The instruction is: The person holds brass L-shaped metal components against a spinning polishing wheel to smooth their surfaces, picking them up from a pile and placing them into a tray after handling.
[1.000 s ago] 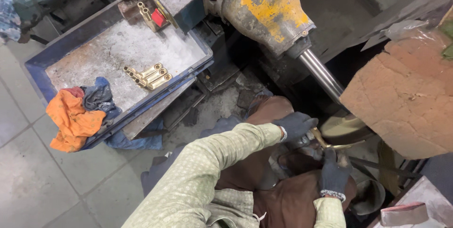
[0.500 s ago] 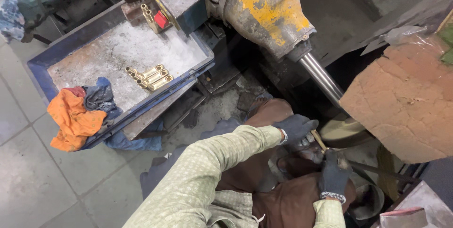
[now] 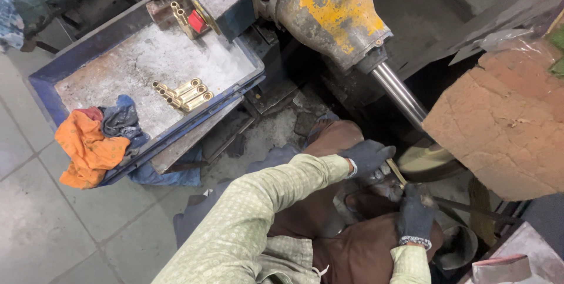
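Both my hands wear dark gloves and work low beside my brown-trousered knees. My left hand (image 3: 367,158), on a long green-sleeved arm, pinches the upper end of a thin brass piece (image 3: 397,173). My right hand (image 3: 416,214) is a closed fist just below it, gripping a dark metal rod (image 3: 470,207) that runs off to the right. The lower end of the brass piece meets my right fist. A beige round disc (image 3: 429,158) lies right behind the hands.
A yellow machine housing (image 3: 332,8) with a shiny steel shaft (image 3: 399,93) hangs above the hands. At left a blue metal tray (image 3: 117,66) holds several brass fittings (image 3: 182,95) and orange and grey rags (image 3: 88,146). A brown cardboard sheet (image 3: 505,125) lies to the right.
My hands stay together at the same spot; the left hand's fingers shifted slightly on the brass piece. The view moved a little.
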